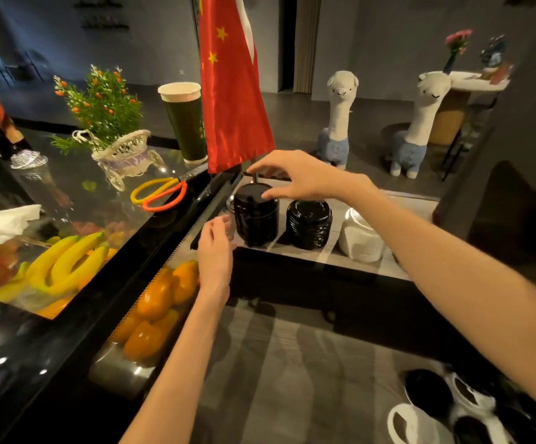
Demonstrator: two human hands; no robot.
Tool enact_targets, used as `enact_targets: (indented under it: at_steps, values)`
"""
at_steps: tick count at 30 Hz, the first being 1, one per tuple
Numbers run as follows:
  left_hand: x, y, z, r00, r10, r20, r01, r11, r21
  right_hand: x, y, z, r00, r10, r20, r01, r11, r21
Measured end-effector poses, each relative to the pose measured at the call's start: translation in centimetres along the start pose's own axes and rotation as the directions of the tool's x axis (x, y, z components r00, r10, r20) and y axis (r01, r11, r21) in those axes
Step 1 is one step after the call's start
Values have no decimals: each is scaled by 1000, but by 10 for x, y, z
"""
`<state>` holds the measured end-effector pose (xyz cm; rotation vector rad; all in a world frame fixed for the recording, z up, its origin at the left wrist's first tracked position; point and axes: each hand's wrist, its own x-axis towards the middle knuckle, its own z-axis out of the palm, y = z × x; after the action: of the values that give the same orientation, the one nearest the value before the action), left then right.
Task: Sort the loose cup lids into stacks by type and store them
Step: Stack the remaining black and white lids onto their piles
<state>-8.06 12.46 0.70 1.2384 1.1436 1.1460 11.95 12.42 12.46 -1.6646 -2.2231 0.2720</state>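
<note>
Black lid stack (255, 216), tall one at back-left of tabletop (292, 363): right hand (295, 177) over its top, thumb + fingertips spread on top lid rim, pinching lightly. Left hand (215, 251) open, just beside stack's left side, contact unclear. Shorter black stack (308, 224) and white stack (361, 235) sit to the right. Thin plastic lids: light, slick, tip easily, so grip by rims, steady the side.
</note>
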Motion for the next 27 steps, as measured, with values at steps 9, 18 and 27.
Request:
enact_targets:
  at_steps: [9, 18, 27]
  values:
    - [-97, -80, 41, 971, 15, 238, -49, 989, 138, -235, -8, 77, 911, 374, -171, -251, 835, 490]
    - [-214, -203, 114, 506, -274, 818, -406, 761, 506, -435, 47, 218, 526, 836, 155, -835, 473, 283]
    - [-247, -269, 159, 363, -291, 885, -655, 595, 465, -460, 52, 269, 489, 847, 210, -818, 528, -227]
